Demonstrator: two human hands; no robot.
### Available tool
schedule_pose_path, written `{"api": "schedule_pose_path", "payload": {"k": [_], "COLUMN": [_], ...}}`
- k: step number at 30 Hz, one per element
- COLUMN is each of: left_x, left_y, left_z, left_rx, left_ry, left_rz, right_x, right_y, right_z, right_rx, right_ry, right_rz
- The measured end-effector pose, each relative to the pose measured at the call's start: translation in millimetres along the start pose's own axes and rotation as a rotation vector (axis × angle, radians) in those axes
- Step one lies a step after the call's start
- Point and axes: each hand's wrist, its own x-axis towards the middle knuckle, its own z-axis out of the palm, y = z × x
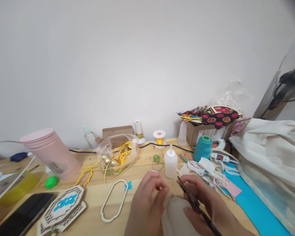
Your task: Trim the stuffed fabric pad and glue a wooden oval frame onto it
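Note:
Near the front edge, my left hand has its fingers curled together beside a whitish rounded item; anything between the fingertips is too small to make out. My right hand holds a dark slender tool, its tip pointing up and left, with the thumb against the whitish item. Just behind the hands stands a white squeeze bottle. To the left lies an oval wooden frame with a small blue shape at its top.
Left are a pink tumbler, a black phone and lattice wooden pieces. Behind sit a plastic bag with yellow cord and a yellow spool. Right are a teal thread cone, paper scraps, a cardboard box and white cloth.

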Motion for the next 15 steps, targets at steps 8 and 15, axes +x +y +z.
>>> {"api": "schedule_pose_path", "payload": {"k": [8, 15], "left_x": [9.8, 4.1], "left_y": [-16.7, 0.5], "left_z": [-13.0, -1.6], "left_rx": [-0.351, -0.303], "left_ry": [0.16, 0.045], "left_rz": [-0.33, -0.249], "right_x": [4.6, 7.0], "right_y": [-15.7, -16.2], "right_z": [-10.1, -11.8], "right_rx": [0.086, 0.081], "right_ry": [-0.008, -0.039], "right_rz": [0.198, 0.224]}}
